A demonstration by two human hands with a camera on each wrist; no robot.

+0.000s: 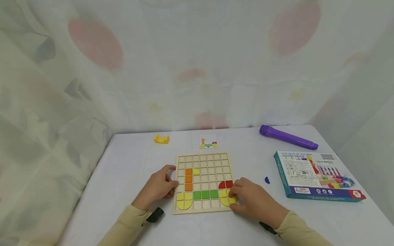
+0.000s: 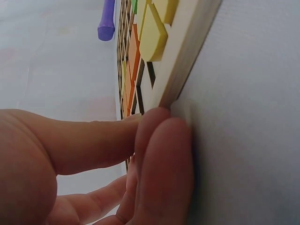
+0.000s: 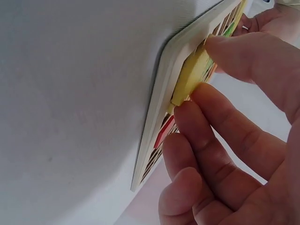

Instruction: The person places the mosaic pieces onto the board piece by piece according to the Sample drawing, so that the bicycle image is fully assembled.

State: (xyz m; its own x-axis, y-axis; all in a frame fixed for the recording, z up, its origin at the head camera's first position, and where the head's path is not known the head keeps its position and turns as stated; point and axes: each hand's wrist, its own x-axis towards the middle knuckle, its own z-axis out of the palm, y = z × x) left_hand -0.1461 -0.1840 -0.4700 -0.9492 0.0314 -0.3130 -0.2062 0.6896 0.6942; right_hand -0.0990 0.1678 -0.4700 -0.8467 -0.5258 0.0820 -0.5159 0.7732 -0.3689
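Observation:
A wooden grid board (image 1: 203, 159) lies on the white table. My left hand (image 1: 155, 188) holds its left edge, thumb on the rim and fingertips against the side. At the lower right corner my right hand (image 1: 253, 198) pinches a yellow quarter-circle piece (image 3: 191, 75) between thumb and fingers, the piece sitting in or just over its cell. Beside it are other yellow quarters (image 1: 223, 198) and red pieces (image 1: 226, 185). Green squares (image 1: 205, 194) run along one row. Orange squares (image 1: 188, 178) form a column with a yellow quarter at its top; yellow quarters (image 1: 184, 201) make a circle lower left.
A small pattern card (image 1: 208, 141) lies behind the board, with a yellow notched block (image 1: 161, 138) to its left. On the right are a blue half-circle piece (image 1: 267, 180), a printed box (image 1: 317, 176) and a purple microphone-shaped stick (image 1: 289, 137).

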